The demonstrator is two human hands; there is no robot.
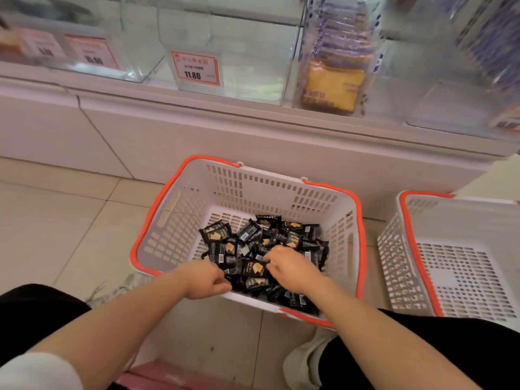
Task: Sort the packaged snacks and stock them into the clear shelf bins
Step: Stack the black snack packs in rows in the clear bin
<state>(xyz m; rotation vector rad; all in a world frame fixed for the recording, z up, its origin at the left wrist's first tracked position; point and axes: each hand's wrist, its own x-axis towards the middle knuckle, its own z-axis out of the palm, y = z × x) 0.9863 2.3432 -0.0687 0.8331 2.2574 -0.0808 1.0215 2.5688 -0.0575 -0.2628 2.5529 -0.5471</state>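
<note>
The slotted white plastic basket with an orange rim [180,198] holds small black snack packets printed with yellow squares [254,267]. A second white, orange-rimmed basket [405,249] sits on pale beige floor tiles [56,220]. The white price tag has a red border [195,68].

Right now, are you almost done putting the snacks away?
Not yet. One clear bin already holds toast packs, and the right basket is empty. Both hands, left hand and right hand, are gathering black snack packs in the middle basket. That pile remains, and the bin with the price tag looks empty.
</note>
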